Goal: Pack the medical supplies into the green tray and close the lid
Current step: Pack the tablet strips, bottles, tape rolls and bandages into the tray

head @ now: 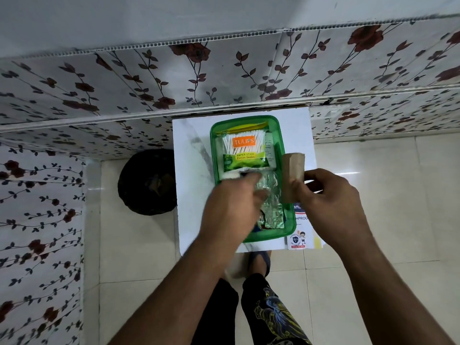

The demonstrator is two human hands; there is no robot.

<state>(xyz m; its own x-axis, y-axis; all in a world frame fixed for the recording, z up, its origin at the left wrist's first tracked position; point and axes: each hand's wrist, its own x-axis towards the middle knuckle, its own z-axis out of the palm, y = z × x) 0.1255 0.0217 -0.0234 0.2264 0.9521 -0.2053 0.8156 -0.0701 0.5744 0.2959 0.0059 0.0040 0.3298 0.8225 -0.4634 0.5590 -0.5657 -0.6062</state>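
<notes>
Hands split the work: right hand (331, 195) pinches an upright brown packet (293, 176) just beside the green tray (280, 145) near the desk's (189, 220) right edge; left hand (231, 205) presses flat inside.

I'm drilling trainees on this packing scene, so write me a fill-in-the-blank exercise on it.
1. The cotton swabs pack lies inside the tray, whose colour is ____.
2. The brown packet is held by the ____ hand.
3. The left hand reaches into the tray beside the crinkled ____ strips.
4. The white box lies outside the tray, on the ____ table.

Missing words: green; right; foil; white
</notes>
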